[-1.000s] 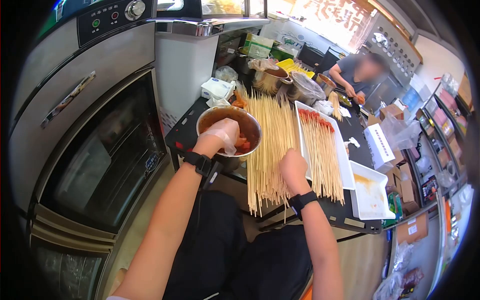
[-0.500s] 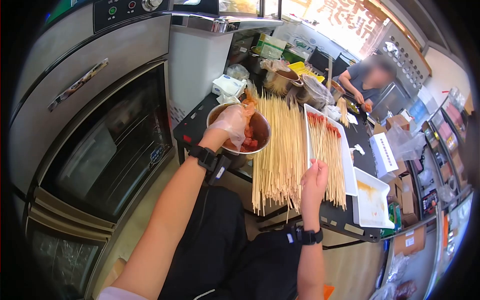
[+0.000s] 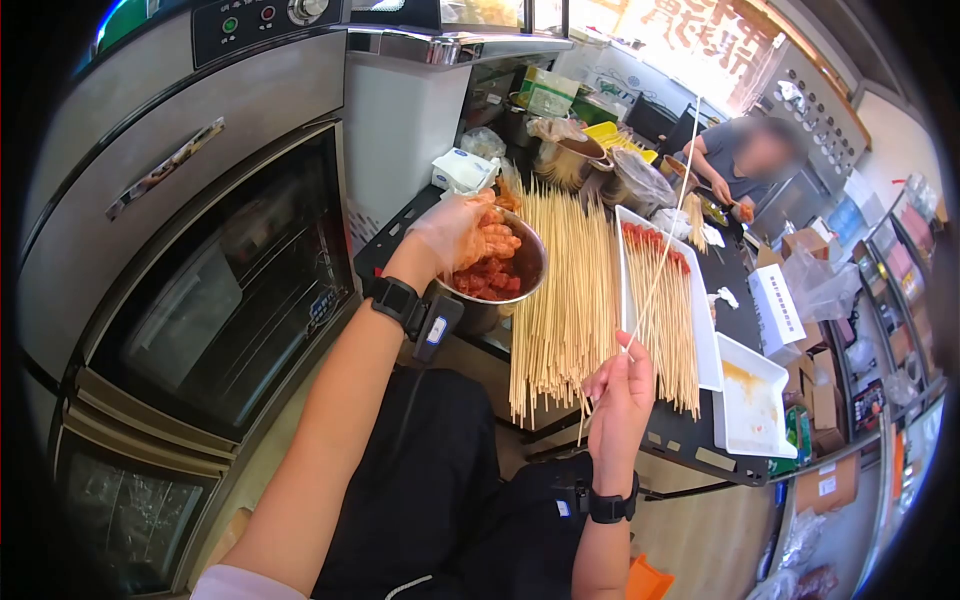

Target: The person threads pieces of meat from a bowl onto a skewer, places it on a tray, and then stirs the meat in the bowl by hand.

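My left hand, in a clear plastic glove smeared orange, is over a metal pot of red marinated meat pieces. Its fingers are curled; whether a piece is between them I cannot make out. In my right hand, a long wooden skewer is pinched between thumb and fingers, its tip pointing up. A thick spread of bare skewers lies beside the pot. Next to it, a white tray carries skewers with red meat at their far ends.
A second white tray with yellowish residue sits on the dark table. A tissue pack lies behind the pot. Across the table, a person handles food. An oven stands at left; boxes and shelves line the right.
My right hand has raised a skewer from low beside the tray to a steep, upward angle. My left hand has shifted within the pot, exposing more meat. The view has moved slightly.
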Demonstrator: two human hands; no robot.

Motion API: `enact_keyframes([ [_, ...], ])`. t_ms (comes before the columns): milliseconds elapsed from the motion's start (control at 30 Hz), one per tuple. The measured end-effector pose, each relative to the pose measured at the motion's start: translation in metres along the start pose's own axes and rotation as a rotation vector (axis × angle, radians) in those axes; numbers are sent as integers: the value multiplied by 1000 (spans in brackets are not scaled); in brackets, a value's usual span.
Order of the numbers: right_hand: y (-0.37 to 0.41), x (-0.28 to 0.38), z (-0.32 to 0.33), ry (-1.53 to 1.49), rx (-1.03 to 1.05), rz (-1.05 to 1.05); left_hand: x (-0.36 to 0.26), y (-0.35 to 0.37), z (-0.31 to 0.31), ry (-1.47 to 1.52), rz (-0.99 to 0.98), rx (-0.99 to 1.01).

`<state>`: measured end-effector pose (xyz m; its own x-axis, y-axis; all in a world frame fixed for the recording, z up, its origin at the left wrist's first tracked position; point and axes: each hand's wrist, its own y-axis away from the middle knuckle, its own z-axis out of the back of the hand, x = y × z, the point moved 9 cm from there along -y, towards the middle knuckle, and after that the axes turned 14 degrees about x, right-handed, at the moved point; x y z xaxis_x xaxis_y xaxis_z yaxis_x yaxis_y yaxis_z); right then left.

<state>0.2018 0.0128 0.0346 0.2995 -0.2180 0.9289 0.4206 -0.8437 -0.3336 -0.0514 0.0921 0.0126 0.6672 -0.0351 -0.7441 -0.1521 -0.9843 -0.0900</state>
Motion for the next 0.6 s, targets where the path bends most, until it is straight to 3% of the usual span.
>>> enact_keyframes([
  [100,4,2,-6,-79,-70,-30,-1,-1,8,-8,-27,3],
  [167,4,-3,-14,-244,50,-32,0,-3,10,7,-11,0],
  [333,6,-19,-28,-233,69,-99,-1,-1,4,-75,-12,33],
  [400,7,-11,-38,-240,45,-118,-12,2,-10,-806,-32,98],
  [433,8,-16,-34,-243,44,-119,-12,2,-9,-808,-29,96],
  [500,8,-15,-45,-540,274,10,-3,0,2,-97,-40,73],
  [533,8,-17,-44,-541,275,11,-2,-1,3,-99,-40,72],
  [600,7,-27,-41,-270,190,-97,-3,-1,5,-106,-57,52],
])
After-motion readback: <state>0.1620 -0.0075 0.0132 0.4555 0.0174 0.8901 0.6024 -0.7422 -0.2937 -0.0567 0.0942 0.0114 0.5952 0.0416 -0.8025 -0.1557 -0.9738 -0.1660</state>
